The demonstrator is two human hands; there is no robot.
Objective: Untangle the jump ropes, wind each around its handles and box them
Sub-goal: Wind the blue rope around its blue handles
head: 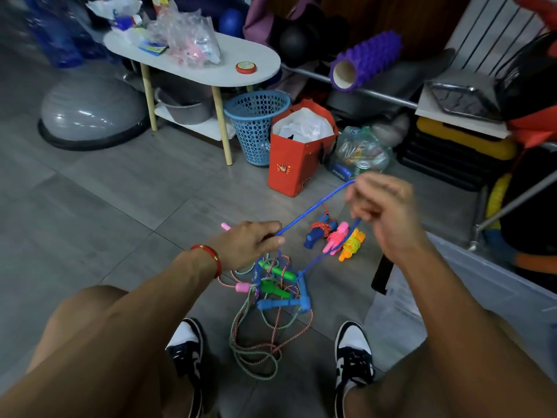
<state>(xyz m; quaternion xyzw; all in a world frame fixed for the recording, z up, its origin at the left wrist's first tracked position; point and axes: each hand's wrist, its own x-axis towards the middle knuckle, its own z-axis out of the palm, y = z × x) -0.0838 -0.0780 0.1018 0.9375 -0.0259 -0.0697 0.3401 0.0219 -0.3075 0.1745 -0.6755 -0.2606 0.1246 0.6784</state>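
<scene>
A blue jump rope (313, 208) stretches taut between my two hands above the floor. My left hand (247, 241) pinches one part of it; my right hand (381, 206) grips a loop of it higher up. The rope runs down to its blue handles (289, 301) in a tangled pile (265, 321) of green and pink ropes between my feet, with green handles (277, 282) and a pink handle (242, 287). Three wound ropes lie together beyond: blue-handled (319, 232), pink (337, 238), orange (352, 245). A clear plastic box (452, 297) stands at my right.
A red paper bag (297, 164), a blue mesh basket (254, 128) and a white side table (193, 66) stand ahead. A grey balance dome (90, 111) sits at the left. A rack with a purple foam roller (366, 60) lines the right wall.
</scene>
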